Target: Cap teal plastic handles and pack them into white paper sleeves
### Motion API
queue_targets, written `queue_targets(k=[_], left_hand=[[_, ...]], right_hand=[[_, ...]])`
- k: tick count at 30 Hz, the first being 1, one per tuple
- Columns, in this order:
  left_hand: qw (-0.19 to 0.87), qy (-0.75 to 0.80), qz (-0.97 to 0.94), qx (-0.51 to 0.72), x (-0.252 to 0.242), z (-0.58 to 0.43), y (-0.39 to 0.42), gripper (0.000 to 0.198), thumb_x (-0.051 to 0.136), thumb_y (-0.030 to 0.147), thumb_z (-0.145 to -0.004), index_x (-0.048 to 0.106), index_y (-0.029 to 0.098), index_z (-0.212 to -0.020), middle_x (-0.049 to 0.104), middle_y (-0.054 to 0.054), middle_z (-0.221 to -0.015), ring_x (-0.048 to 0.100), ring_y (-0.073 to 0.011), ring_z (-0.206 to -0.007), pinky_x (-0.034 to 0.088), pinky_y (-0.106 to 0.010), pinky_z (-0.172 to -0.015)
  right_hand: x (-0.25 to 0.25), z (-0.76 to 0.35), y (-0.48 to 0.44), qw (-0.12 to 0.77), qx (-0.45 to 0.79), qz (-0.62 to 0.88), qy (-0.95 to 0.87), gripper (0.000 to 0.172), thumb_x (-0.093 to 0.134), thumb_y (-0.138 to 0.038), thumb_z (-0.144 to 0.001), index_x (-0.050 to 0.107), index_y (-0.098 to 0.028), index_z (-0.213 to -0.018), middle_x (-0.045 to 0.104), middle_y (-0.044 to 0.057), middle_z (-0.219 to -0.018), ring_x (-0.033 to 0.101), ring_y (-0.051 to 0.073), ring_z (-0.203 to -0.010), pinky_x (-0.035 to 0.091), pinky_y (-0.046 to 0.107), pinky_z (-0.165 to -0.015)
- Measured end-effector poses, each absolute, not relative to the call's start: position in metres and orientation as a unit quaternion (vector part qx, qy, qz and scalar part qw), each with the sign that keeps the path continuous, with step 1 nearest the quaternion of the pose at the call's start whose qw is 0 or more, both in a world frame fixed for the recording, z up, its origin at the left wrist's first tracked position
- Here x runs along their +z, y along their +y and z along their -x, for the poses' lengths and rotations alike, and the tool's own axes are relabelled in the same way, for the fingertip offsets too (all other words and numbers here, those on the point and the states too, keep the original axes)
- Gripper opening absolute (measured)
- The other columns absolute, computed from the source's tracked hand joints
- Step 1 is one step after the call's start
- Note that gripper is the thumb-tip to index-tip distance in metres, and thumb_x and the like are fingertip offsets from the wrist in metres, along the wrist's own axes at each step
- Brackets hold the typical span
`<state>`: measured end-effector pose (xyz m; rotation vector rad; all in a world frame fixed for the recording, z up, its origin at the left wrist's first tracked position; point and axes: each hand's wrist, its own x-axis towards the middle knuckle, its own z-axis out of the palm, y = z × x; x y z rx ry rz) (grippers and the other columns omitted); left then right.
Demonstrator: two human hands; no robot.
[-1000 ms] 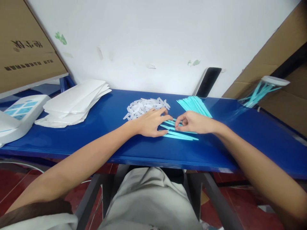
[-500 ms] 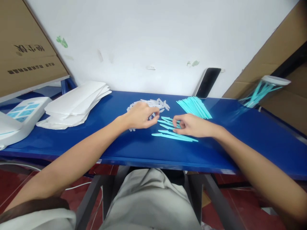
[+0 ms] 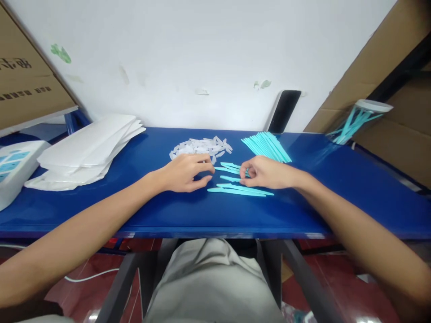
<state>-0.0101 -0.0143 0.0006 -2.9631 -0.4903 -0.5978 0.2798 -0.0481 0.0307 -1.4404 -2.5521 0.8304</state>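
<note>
Several loose turquoise sticks [image 3: 244, 189] lie set out on the blue table [image 3: 188, 215]; I see the right hand [image 3: 264, 172] curled over them, grip unclear, the left hand [image 3: 188, 172] beside their tips, thumb and fingers apart; beyond, plenty is left: piled white pieces [image 3: 198, 147], fanned turquoise sticks [image 3: 267, 147]

A pale grey garment [image 3: 212, 287], softly creased — a dark brown sleeve edge [image 3: 32, 309] — bare forearms [image 3: 101, 224], bare hands [image 3: 185, 172].
</note>
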Motion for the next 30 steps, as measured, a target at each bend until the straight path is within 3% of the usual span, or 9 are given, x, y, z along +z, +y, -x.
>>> queue_targets(k=[4, 9, 13, 18, 24, 30], left_hand=[[0.022, -0.180, 0.960, -0.212, 0.0055, 0.0117, -0.0186, 0.025, 0.050, 0.032, -0.100, 0.070, 0.018, -0.104, 0.067, -0.008, -0.103, 0.063, -0.0194, -0.084, 0.047, -0.031, -0.076], [0.094, -0.211, 0.955, -0.188, 0.0079, 0.0146, -0.0142, 0.032, 0.052, 0.040, -0.099, 0.073, 0.019, -0.111, 0.064, -0.014, -0.115, 0.058, -0.0300, -0.104, 0.041, -0.048, -0.095], [0.066, -0.223, 0.957, -0.176, 0.0052, 0.0153, -0.0121, 0.036, 0.052, 0.045, -0.100, 0.072, 0.019, -0.115, 0.062, -0.014, -0.120, 0.054, -0.0328, -0.112, 0.039, -0.050, -0.099], [0.035, -0.220, 0.960, -0.167, 0.0039, 0.0118, -0.0146, 0.035, 0.054, 0.046, -0.100, 0.071, 0.020, -0.115, 0.061, -0.013, -0.122, 0.053, -0.0317, -0.112, 0.037, -0.049, -0.101], [0.010, -0.223, 0.962, -0.160, 0.0044, 0.0097, -0.0163, 0.033, 0.054, 0.045, -0.100, 0.071, 0.020, -0.114, 0.061, -0.013, -0.121, 0.054, -0.0312, -0.113, 0.037, -0.050, -0.101], [-0.011, -0.223, 0.963, -0.150, 0.0029, 0.0083, -0.0168, 0.034, 0.053, 0.045, -0.100, 0.071, 0.020, -0.115, 0.061, -0.012, -0.121, 0.054, -0.0309, -0.115, 0.037, -0.049, -0.104]], right_hand=[[0.0277, -0.2775, -0.0494, 0.058, 0.229, 0.489, -0.840, 0.021, 0.066, -0.040, -0.082, 0.061, -0.021, -0.075, 0.055, -0.004, -0.058, 0.046, 0.013, -0.052, 0.033, 0.029, -0.056], [0.0248, -0.2774, -0.0480, 0.053, 0.225, 0.465, -0.854, 0.017, 0.057, -0.033, -0.087, 0.054, -0.022, -0.075, 0.054, -0.003, -0.061, 0.045, 0.013, -0.056, 0.034, 0.028, -0.059], [0.0236, -0.2794, -0.0466, 0.049, 0.244, 0.463, -0.851, 0.015, 0.057, -0.036, -0.090, 0.055, -0.022, -0.092, 0.053, -0.005, -0.062, 0.043, 0.013, -0.055, 0.033, 0.028, -0.058], [0.0221, -0.2829, -0.0454, 0.047, 0.243, 0.472, -0.846, 0.026, 0.058, -0.040, -0.093, 0.056, -0.020, -0.109, 0.056, -0.005, -0.065, 0.045, 0.014, -0.054, 0.033, 0.028, -0.058], [0.0242, -0.2857, -0.0443, 0.058, 0.212, 0.465, -0.858, 0.026, 0.060, -0.043, -0.092, 0.067, -0.019, -0.096, 0.061, -0.001, -0.068, 0.051, 0.015, -0.058, 0.035, 0.029, -0.059], [0.0255, -0.2826, -0.0479, 0.070, 0.157, 0.412, -0.895, 0.013, 0.061, -0.023, -0.087, 0.072, -0.018, -0.083, 0.068, 0.001, -0.075, 0.055, 0.014, -0.063, 0.037, 0.028, -0.061]])
